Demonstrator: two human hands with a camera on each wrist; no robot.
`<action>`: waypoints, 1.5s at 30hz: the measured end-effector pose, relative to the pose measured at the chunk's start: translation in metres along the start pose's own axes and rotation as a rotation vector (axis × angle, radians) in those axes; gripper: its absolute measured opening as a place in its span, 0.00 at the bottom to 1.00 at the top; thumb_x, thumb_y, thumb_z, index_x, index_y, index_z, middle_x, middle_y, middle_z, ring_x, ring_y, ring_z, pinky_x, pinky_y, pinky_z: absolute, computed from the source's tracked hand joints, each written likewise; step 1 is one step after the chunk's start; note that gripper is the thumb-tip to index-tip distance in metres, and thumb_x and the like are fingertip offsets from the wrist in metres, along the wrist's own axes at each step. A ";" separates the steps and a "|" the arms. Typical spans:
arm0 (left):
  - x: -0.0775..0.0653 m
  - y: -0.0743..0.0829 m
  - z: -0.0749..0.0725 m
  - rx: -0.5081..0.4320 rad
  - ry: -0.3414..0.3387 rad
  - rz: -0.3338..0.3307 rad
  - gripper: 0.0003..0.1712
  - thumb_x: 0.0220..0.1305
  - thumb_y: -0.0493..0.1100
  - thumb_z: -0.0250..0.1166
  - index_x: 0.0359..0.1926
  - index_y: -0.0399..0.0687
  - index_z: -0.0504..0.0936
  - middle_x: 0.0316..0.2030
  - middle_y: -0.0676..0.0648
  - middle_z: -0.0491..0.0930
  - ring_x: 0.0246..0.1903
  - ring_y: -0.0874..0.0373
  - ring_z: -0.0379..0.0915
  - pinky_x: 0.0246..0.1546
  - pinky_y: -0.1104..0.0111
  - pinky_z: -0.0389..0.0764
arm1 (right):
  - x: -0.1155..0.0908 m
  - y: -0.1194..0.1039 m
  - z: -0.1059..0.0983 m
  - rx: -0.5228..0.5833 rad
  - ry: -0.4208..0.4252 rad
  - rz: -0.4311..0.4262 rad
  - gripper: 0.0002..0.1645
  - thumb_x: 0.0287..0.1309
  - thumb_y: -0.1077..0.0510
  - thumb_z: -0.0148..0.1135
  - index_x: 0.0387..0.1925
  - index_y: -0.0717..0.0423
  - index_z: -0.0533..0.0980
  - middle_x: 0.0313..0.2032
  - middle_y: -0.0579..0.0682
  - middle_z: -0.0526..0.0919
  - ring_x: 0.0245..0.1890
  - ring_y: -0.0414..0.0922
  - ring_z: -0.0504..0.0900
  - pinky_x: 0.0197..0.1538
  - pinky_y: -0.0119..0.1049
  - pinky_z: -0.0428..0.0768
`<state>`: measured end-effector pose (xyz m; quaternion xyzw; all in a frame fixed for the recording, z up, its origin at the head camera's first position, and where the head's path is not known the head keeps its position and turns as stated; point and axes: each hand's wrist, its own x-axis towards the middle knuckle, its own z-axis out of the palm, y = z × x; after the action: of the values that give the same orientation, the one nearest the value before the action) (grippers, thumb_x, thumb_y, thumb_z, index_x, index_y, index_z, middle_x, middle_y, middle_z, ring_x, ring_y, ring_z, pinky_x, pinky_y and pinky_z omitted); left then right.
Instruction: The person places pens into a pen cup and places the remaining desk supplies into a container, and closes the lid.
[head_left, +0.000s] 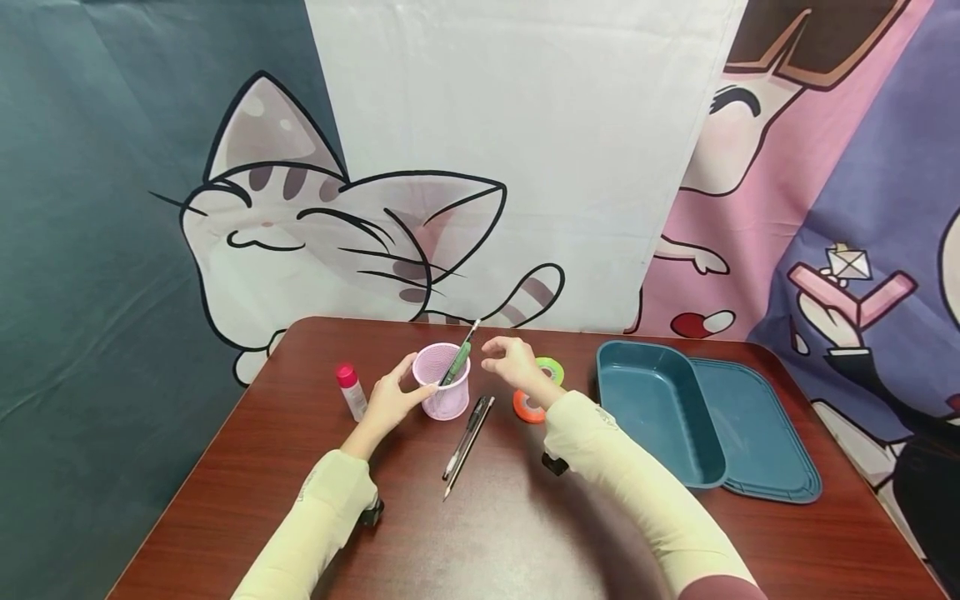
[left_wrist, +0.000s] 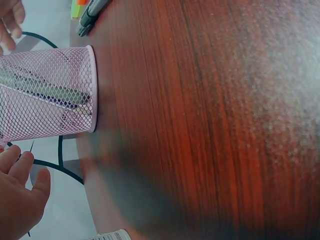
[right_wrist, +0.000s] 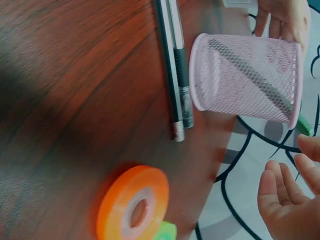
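A pink mesh pen cup (head_left: 446,402) stands upright on the table. My left hand (head_left: 390,400) holds its left side, thumb across the front of the rim. Inside the cup lean a slim green item (head_left: 456,364), its exact kind unclear, and a pencil (head_left: 473,330). To the right of the cup, my right hand (head_left: 519,363) hovers with loosely bent fingers and nothing in them; the right wrist view shows its fingers (right_wrist: 285,185) near the green item's end. In front of the cup, a clear-barrelled black pen (head_left: 467,435) and a dark pencil (head_left: 469,450) lie side by side.
A glue stick (head_left: 352,392) with a red cap stands left of the cup. Green tape (head_left: 553,370) and orange tape (head_left: 528,407) sit beneath the right forearm. Farther right are a blue bin (head_left: 656,408) and its lid (head_left: 761,429). A printed cloth hangs behind the table.
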<state>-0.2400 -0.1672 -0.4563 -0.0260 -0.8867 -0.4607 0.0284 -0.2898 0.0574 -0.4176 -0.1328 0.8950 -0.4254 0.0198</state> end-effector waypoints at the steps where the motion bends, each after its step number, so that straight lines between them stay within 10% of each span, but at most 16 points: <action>1: 0.000 0.000 0.000 0.002 0.000 0.002 0.42 0.47 0.57 0.65 0.63 0.54 0.60 0.61 0.45 0.63 0.62 0.49 0.58 0.60 0.51 0.59 | -0.001 0.002 0.000 -0.003 -0.019 -0.001 0.15 0.46 0.63 0.63 0.39 0.60 0.77 0.39 0.53 0.82 0.40 0.46 0.78 0.42 0.38 0.76; 23: -0.001 -0.001 0.000 0.006 -0.004 -0.007 0.41 0.49 0.55 0.64 0.63 0.53 0.60 0.61 0.45 0.63 0.62 0.48 0.57 0.60 0.50 0.59 | -0.023 0.047 0.025 -0.252 -0.270 -0.224 0.08 0.42 0.66 0.62 0.29 0.58 0.78 0.30 0.51 0.77 0.32 0.43 0.74 0.38 0.33 0.72; 45: 0.000 0.000 0.000 0.005 -0.007 -0.008 0.41 0.49 0.56 0.65 0.63 0.55 0.59 0.61 0.45 0.63 0.62 0.48 0.57 0.60 0.50 0.58 | -0.033 0.059 0.035 -0.560 -0.248 -0.414 0.07 0.42 0.62 0.62 0.24 0.46 0.79 0.26 0.43 0.71 0.33 0.44 0.69 0.34 0.34 0.67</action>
<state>-0.2402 -0.1675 -0.4560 -0.0238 -0.8881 -0.4585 0.0237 -0.2659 0.0749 -0.4878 -0.3618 0.9217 -0.1397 0.0044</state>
